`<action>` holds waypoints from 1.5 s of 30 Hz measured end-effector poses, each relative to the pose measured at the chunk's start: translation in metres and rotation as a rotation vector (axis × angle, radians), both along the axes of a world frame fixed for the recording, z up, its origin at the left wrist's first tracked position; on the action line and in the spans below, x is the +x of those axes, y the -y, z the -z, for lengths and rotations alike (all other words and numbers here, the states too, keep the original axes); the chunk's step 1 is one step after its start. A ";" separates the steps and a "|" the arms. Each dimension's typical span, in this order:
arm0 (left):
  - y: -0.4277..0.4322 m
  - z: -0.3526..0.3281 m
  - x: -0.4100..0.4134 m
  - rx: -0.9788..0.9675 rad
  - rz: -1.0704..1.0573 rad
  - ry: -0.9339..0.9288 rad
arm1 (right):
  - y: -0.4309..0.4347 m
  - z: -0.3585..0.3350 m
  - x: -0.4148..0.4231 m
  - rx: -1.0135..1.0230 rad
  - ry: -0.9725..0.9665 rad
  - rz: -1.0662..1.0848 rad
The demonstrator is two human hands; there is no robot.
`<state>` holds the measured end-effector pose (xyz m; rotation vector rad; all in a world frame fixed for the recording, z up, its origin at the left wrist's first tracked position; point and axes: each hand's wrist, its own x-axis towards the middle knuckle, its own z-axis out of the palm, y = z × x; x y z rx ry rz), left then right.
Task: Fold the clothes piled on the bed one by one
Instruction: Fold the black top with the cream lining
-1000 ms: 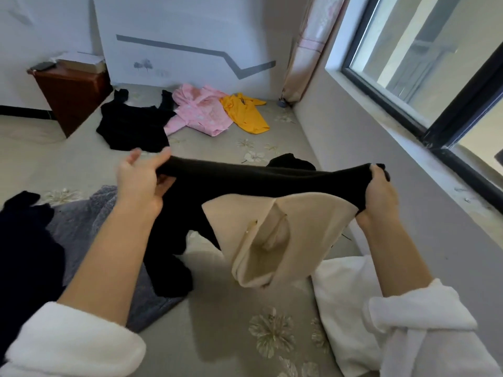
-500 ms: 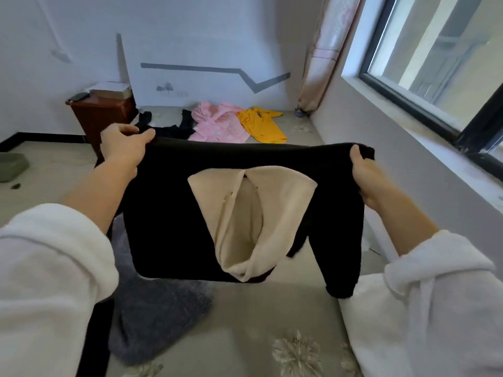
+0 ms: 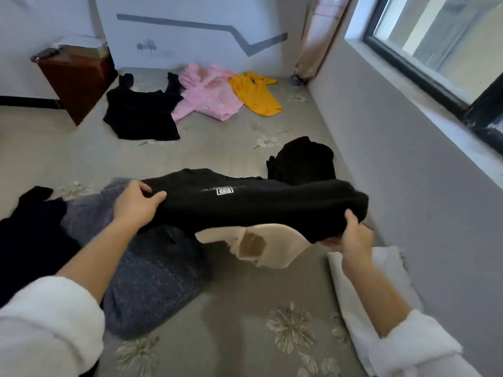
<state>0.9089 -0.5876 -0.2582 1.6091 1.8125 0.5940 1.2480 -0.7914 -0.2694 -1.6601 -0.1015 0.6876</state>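
Hands grip the two ends of a black garment in the head view, holding it stretched sideways in a low bundle above the bed. The left hand clasps the garment's left end, its fingers curled over the top of the cloth with the thumb beside them. The right hand clutches the right end from below, its fingers bent up around the thick rolled edge. A small white label shows on the upper face of the black cloth, and a cream hood-like lining hangs open from its underside, near the right hand and clear of the sheet. Both forearms come out of pushed-up white sleeves. The bed is covered with a grey-beige sheet printed with pale flowers. Under the left forearm lies a grey knit garment, crumpled, and just beside it on the left a dark garment. A white cloth lies along the wall under the right forearm. Beyond the held garment, near the wall, sits a small black bundle. Farther up the bed a black top lies spread flat, a pink garment touches its right side, and a yellow garment lies against the pink one. A brown wooden nightstand stands at the bed's far left corner, a curtain hangs in the far right corner, and a dark-framed window runs along the right wall.
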 end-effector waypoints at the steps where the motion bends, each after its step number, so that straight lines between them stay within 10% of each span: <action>1: 0.016 0.029 0.003 -0.160 0.001 0.042 | 0.005 0.026 -0.006 -0.062 -0.193 -0.009; 4: 0.065 0.105 0.010 -0.539 -0.004 0.089 | 0.020 0.086 -0.026 -0.197 -0.544 -0.026; 9: 0.122 0.199 0.007 -0.839 0.063 0.020 | 0.029 0.156 -0.046 -0.314 -0.547 -0.127; 16: 0.163 0.279 0.011 -0.859 0.052 -0.073 | 0.079 0.221 -0.058 -0.751 0.045 -0.585; 25: 0.168 0.300 0.029 -0.776 -0.084 0.315 | 0.075 0.265 -0.063 -0.984 0.452 -1.040; 32: 0.123 0.242 0.011 -0.557 0.136 0.536 | 0.062 0.204 -0.053 -0.443 -0.370 -0.557; 40: 0.213 0.281 -0.014 -1.344 0.132 0.530 | 0.137 0.214 -0.103 -0.523 -0.888 -0.357; 45: 0.266 0.298 -0.021 -1.368 0.110 0.432 | 0.155 0.227 -0.123 -0.262 -0.935 -0.271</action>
